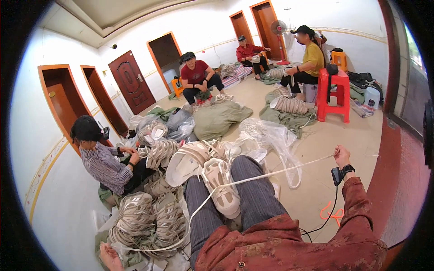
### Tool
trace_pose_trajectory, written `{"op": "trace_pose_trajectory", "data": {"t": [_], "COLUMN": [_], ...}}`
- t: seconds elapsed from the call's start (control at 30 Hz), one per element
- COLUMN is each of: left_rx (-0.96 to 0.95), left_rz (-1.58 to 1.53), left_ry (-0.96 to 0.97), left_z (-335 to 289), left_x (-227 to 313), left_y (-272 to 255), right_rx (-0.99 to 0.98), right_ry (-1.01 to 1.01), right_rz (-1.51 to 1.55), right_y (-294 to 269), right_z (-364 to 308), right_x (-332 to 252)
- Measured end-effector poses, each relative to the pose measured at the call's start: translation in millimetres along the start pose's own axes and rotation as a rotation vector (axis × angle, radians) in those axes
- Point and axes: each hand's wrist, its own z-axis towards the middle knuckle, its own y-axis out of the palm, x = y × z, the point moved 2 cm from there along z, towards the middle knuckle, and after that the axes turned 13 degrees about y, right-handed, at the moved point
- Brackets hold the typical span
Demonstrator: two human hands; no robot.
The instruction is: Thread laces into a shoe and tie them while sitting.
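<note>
- Head view, the only one: long, narrow, cream-coloured fabric lace (271, 174) runs from one side of the body to the other, crossing a beige-and-white low sports shoe (221, 185) that lies between the thighs, toe toward the wearer, against dark striped cloth trousers (257, 189).
- Right hand (342, 156) is raised well out to the side, fingers curled in and pinching one end of the lace; that stretch is nearly straight.
- Left hand (110, 256) is low at the rim of the picture, partly cut off; its fingers appear to pinch the other end, and this side sags in a loose curve.
- Lace handling: it should be very light, limp and hard to break, following any pull but pushing poorly — best taken between thumb and forefinger, near the tip for steering and farther in for a firm tug. Whether it passes through the eyelets is too small to tell.
- Shoe handling: probably light, with a soft, yielding upper over a stiffer sole. No hand is on it; the thighs flank it, so a hard pull could tip it. Heel or sole edge looks the steadiest hold — squeezing the upper may crush it.
- Beside the left leg, bundled beige shoes (131, 219) could snag the slack.
</note>
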Motion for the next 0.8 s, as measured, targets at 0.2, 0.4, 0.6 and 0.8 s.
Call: {"op": "trace_pose_trajectory", "data": {"t": [0.2, 0.4, 0.6, 0.8], "left_rx": [-0.143, -0.334, -0.863, -1.147], "left_rz": [-0.643, -0.589, -0.53, -0.436], "left_ry": [-0.256, -0.315, -0.321, -0.506], "left_z": [-7.3, -48.7, -80.9, -98.0], "left_x": [8.3, 73.8, 104.6, 101.0], "left_y": [157.6, 243.7, 332.1, 375.8], "right_rx": [0.082, -0.133, -0.349, -0.839], "right_ry": [-0.053, -0.133, 0.029, 0.078], "right_rz": [0.004, -0.038, -0.34, -0.732], "right_y": [-58.4, -22.6, 86.1, 221.4], "right_z": [8.5, -11.8, -81.3, -230.6], "right_x": [-37.8, -3.7, 45.6, 120.2]}}
